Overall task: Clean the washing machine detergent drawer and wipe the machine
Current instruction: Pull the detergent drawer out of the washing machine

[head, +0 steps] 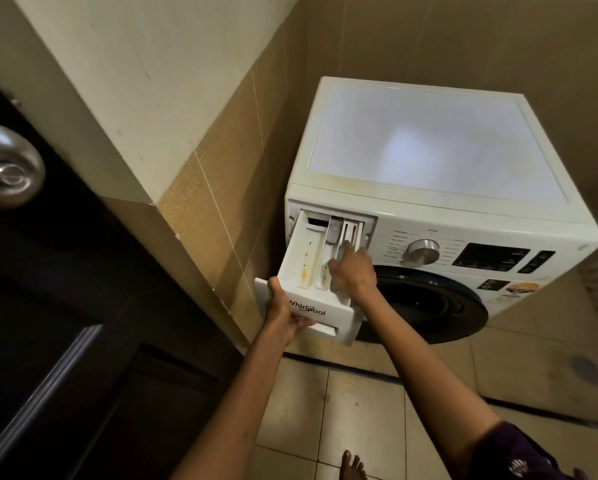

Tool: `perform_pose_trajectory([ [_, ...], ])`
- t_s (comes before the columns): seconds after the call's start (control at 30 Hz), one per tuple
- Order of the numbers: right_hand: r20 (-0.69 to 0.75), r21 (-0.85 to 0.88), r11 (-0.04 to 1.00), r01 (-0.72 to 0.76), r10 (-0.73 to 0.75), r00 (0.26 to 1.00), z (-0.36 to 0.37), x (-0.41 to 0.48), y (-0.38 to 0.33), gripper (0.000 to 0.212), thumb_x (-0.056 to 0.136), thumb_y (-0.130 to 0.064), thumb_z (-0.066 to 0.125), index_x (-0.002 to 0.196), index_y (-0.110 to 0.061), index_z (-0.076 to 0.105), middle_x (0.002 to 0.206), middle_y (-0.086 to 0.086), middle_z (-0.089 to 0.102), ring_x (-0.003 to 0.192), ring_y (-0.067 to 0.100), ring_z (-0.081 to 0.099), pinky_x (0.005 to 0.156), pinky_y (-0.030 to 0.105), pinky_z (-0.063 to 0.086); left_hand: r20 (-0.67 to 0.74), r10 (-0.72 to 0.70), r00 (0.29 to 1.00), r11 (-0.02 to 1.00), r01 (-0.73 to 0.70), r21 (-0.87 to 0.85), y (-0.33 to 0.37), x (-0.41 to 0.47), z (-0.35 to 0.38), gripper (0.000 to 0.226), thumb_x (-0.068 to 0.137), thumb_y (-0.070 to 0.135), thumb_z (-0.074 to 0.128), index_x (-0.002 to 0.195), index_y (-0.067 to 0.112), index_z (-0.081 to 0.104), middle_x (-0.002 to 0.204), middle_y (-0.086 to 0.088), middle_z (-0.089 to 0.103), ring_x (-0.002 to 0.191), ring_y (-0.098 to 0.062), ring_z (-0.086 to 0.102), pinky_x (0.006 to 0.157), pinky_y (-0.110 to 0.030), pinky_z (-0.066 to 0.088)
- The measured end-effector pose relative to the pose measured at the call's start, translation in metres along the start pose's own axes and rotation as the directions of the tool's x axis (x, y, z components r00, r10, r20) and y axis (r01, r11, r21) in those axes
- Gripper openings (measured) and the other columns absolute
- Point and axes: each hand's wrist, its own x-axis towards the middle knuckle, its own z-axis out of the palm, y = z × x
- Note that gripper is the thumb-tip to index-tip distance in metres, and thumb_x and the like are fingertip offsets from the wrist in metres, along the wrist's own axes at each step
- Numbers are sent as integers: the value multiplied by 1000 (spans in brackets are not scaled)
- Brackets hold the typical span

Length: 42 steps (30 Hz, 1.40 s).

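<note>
A white front-load washing machine (429,150) stands in a tiled corner. Its white detergent drawer (301,268) is pulled far out at the upper left of the front panel, with orange-brown stains in its left compartment. My left hand (285,315) grips the drawer's front panel from below and the left, thumb on top. My right hand (351,268) rests inside the drawer's right compartments, fingers pressing on a grey insert (339,252) there. The fingertips hide what lies under them.
A dark door with a round metal knob (4,168) stands open at the left. A tiled wall corner (200,188) juts out just left of the drawer. The machine's dark round door (429,299) sits below my right forearm. A bare foot (353,465) stands on the beige tile floor.
</note>
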Motion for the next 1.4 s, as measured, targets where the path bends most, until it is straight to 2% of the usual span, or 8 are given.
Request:
perform_pose_trajectory([
  [0.37,-26,92,996,-8,11,1000,13,-78,-11,64,91,-42,49,143,-14,24,129,17,47,118,31,49,92,41,46,-75,69,995,982,-55,181,8,-50,-51,60,96,48,28,129,0,42,98,-20,55,94,-36,52,72,-50,48],
  [0.53,-198,-53,998,35,-45,979,-20,-108,-14,80,88,-59,42,147,-13,13,142,20,25,123,36,36,101,40,36,-47,173,984,922,-145,358,14,-67,-64,63,96,50,23,132,1,42,116,-26,55,108,-42,56,79,-46,51],
  [0.7,-326,-92,982,164,-185,927,-91,-99,5,64,94,-40,44,145,-7,23,140,18,31,131,33,29,106,40,30,61,214,975,848,-216,484,29,-92,-41,72,96,53,15,131,-3,45,124,-38,50,111,-49,54,85,-48,51],
  [0.9,-294,60,998,33,-14,956,-183,-95,55,59,94,-37,47,141,-7,28,135,19,39,125,35,40,100,40,36,262,202,944,799,-313,514,53,-124,32,72,96,54,17,117,-6,51,65,-12,51,51,-20,56,51,-32,56],
  [1.0,-369,110,994,-3,44,928,-227,-104,85,50,93,-33,49,135,-7,37,125,19,48,115,35,50,95,40,41,362,195,912,753,-376,540,63,-141,85,62,96,54,16,113,6,52,75,-13,58,62,-20,60,62,-37,54],
  [1.2,-508,190,978,-90,176,843,-305,-129,164,40,91,-31,51,122,-6,50,118,16,54,107,31,53,88,38,45,514,242,823,579,-547,604,64,-171,201,84,92,62,15,115,-5,60,120,-34,56,111,-46,55,104,-49,39],
  [1.33,-543,251,947,-199,308,781,-347,-161,231,36,90,-29,53,116,-4,53,113,17,57,102,32,56,82,34,44,616,235,752,456,-645,613,42,-194,284,76,91,64,13,77,7,61,83,-17,62,75,-25,58,82,-35,46],
  [1.4,-552,301,922,-243,376,744,-362,-181,265,36,89,-28,54,114,-3,56,112,17,60,100,33,59,80,34,45,668,196,718,437,-674,596,21,-204,322,74,91,63,11,77,9,59,77,-11,59,73,-23,56,80,-34,45],
])
